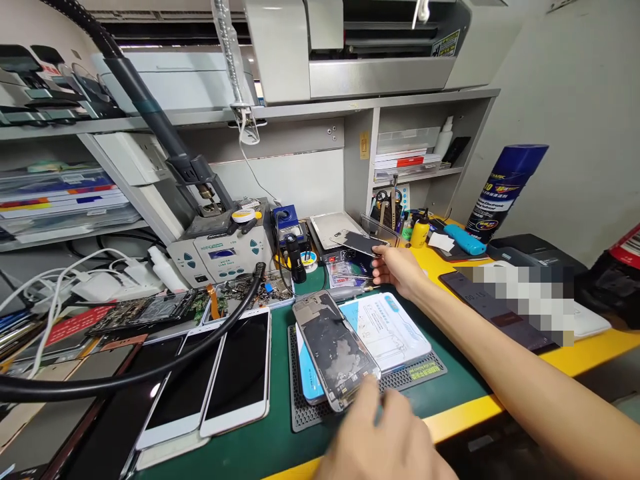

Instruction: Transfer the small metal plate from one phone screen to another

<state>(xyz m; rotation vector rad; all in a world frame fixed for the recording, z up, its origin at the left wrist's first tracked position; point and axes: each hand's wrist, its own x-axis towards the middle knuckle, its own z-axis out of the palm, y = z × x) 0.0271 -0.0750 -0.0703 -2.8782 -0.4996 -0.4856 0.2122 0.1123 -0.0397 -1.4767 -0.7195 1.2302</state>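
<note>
A thin dark panel [361, 243] is pinched in my right hand [397, 268], over the silver-topped device at the back. My left hand [385, 433], smeared by motion, is at the lower end of an opened phone part [333, 347] with a worn grey inner face. Whether its fingers grip that part cannot be made out. The phone part lies slanted over blue and white flat boxes [393, 330], which rest on a grey perforated mat [423, 371].
Phones with white frames [239, 373] lie at left, crossed by a black hose [200, 363]. Behind them stand a soldering station [225, 253] and circuit boards [260, 293]. At right are a spray can [505, 193], a yellow bottle [419, 231] and a dark phone [493, 307].
</note>
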